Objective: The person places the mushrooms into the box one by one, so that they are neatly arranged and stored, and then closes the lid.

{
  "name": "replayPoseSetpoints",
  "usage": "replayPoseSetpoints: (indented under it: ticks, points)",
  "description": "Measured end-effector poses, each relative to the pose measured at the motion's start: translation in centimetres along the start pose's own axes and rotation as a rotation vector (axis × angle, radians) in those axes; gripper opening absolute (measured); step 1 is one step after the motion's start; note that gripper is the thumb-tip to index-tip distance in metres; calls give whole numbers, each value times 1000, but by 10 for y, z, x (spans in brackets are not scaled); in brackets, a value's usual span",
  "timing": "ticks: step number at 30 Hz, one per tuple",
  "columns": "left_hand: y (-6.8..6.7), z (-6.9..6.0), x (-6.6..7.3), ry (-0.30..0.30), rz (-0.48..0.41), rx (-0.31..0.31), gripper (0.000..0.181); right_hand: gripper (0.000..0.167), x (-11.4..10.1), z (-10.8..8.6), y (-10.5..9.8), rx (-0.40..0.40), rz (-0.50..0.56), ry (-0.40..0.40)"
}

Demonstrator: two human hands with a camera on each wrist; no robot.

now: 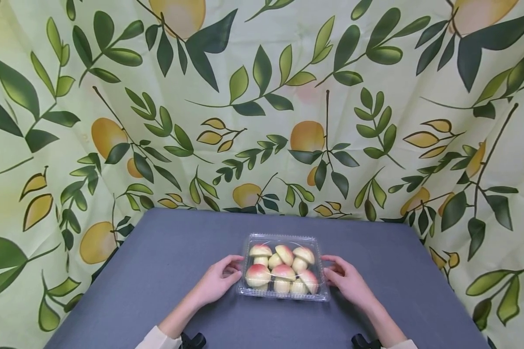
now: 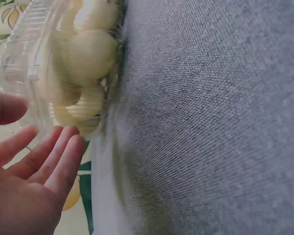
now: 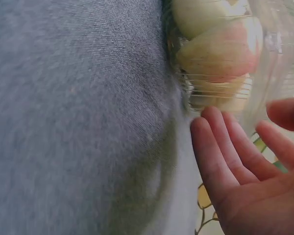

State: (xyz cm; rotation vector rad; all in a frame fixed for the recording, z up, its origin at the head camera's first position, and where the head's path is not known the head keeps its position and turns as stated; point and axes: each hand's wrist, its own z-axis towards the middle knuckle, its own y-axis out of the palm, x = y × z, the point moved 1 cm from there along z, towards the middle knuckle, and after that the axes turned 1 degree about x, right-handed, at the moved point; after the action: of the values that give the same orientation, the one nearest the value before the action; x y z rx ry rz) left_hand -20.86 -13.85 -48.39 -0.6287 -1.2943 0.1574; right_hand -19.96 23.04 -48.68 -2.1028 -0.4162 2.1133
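Observation:
A clear plastic clamshell box (image 1: 284,296) sits on the table, its lid over several mushroom-shaped pieces (image 1: 283,272) with pale stems and red-tinged cream caps. At the box's left side is my left hand (image 1: 216,281), fingertips close to the wall. My right hand (image 1: 347,278) mirrors it on the right side. The left wrist view shows the left hand's fingers (image 2: 63,166) fairly straight, with the thumb apart from them. In the right wrist view the right hand's fingers (image 3: 210,152) also extend toward the box's lower edge. Whether either hand actually touches the plastic, I cannot tell.
A blue-grey cloth covers the table (image 1: 179,242) beneath the box. Behind the table and along both sides hangs a pale curtain (image 1: 262,160) printed with leaves and orange fruit. Dark wrist mounts (image 1: 194,341) show at the bottom, by the light sleeves.

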Motion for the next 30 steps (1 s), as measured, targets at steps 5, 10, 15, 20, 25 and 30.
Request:
replayPoseSetpoints:
  ticks: [5, 10, 15, 20, 25, 30]
  points:
    - [0, -7, 5, 11, -52, -73, 48, 54, -1, -10, -8, -140, -33, 6]
    - [-1, -11, 9, 13, -86, -105, 58, 63, -3, -18, -12, -264, -19, 31]
    - [-1, -12, 9, 40, -98, -117, 64, 71, -5, -23, -11, -331, 63, 44]
    - [2, -11, 8, 37, -115, -117, 69, 77, -4, -27, -6, -326, 122, 69]
    - [6, -11, 8, 23, -121, -101, 73, 80, -3, -29, -2, -289, 147, 77]
    - [8, -10, 6, 2, -118, -99, 77, 82, -2, -30, 1, -277, 163, 79]
